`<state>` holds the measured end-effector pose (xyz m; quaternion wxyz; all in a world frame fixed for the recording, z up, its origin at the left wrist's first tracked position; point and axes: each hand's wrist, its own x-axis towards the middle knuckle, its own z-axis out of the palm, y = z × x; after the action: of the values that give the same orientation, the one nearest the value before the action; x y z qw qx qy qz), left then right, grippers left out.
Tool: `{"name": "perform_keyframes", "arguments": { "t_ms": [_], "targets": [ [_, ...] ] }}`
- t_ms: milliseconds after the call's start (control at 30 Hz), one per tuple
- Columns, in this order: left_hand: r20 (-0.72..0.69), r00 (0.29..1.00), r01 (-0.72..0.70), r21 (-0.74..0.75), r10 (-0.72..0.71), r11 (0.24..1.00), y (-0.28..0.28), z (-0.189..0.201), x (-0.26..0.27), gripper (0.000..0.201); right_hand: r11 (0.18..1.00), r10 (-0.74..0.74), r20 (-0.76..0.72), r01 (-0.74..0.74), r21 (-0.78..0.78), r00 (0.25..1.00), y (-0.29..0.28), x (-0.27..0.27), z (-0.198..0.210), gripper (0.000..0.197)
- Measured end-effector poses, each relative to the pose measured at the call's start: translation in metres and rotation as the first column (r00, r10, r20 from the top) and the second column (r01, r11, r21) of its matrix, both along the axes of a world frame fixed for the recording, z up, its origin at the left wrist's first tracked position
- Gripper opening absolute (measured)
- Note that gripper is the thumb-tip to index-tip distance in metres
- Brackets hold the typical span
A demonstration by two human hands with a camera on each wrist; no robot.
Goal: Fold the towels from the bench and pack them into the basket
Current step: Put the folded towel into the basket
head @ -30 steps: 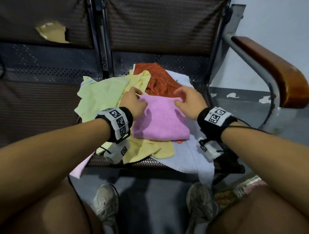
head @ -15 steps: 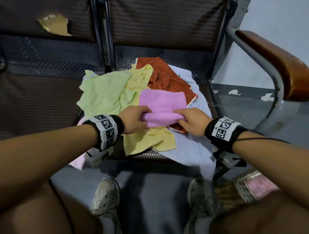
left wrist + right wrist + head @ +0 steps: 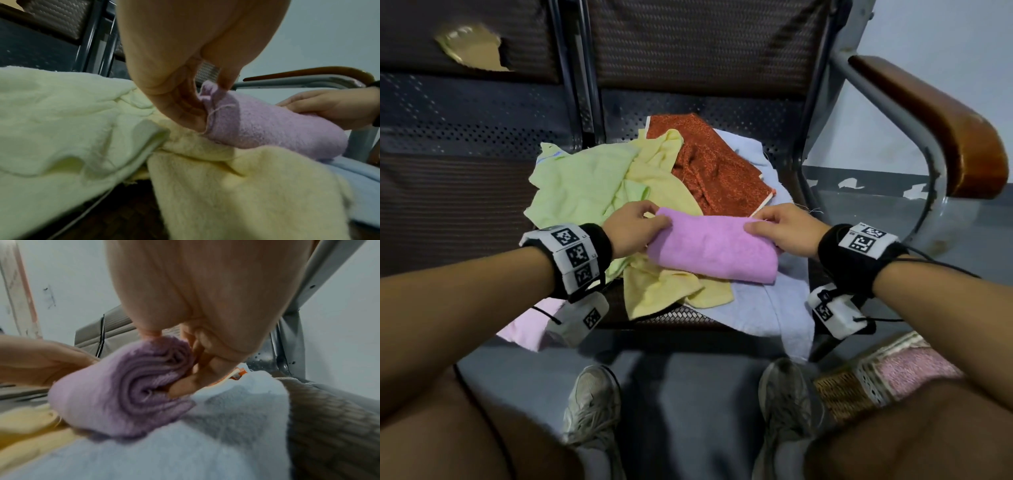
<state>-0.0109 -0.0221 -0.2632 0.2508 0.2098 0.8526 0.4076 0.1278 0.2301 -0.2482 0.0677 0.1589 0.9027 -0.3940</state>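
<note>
On the bench seat (image 3: 671, 312), atop the loose towels, the folded pink towel (image 3: 714, 248) lies crosswise, left hand (image 3: 631, 228) and right hand (image 3: 786, 231) pinching its ends, the basket (image 3: 866, 387) nearer the right.

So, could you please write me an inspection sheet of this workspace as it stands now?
Surface: perforated metal bench seat, mostly covered by loose towels.
Job's things: pink towel rolled or folded into a bundle, lying on the pile; green towel, yellow towel, orange towel and pale blue towel unfolded; basket on the floor, partly hidden, with something pink inside.
Clutter: a pale pink cloth hangs off the seat's front edge.
Grippers: left hand and right hand each pinch one end of the pink towel.
Cables: thin black cords at both wrist cameras.
Surroundings: wooden armrest, torn backrest, grey floor.
</note>
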Motion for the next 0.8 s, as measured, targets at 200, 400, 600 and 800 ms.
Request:
{"name": "perform_keyframes", "arguments": {
  "t_ms": [200, 400, 600, 800],
  "targets": [
    [0.154, 0.988, 0.013, -0.296, 0.034, 0.955, 0.010, -0.002, 0.005, 0.073, 0.950, 0.014, 0.058, -0.031, 0.311, 0.998, 0.002, -0.004, -0.008, 0.026],
    [0.123, 0.992, -0.019, -0.125, 0.034, 0.992, 0.023, 0.009, 0.010, 0.062, 0.887, 0.027, 0.162, -0.098, 0.451, 0.986, -0.006, -0.005, 0.004, 0.028],
    [0.198, 0.980, -0.104, 0.369, 0.031, 0.923, 0.035, 0.043, 0.032, 0.022, 0.992, 0.067, -0.136, -0.080, -0.093, 0.988, -0.037, -0.004, 0.040, 0.077],
    [0.247, 0.966, -0.096, 0.606, -0.072, 0.790, 0.040, 0.079, 0.061, 0.046, 0.988, -0.074, -0.163, 0.050, -0.144, 0.984, -0.056, 0.015, 0.070, 0.014]
  ]
}}
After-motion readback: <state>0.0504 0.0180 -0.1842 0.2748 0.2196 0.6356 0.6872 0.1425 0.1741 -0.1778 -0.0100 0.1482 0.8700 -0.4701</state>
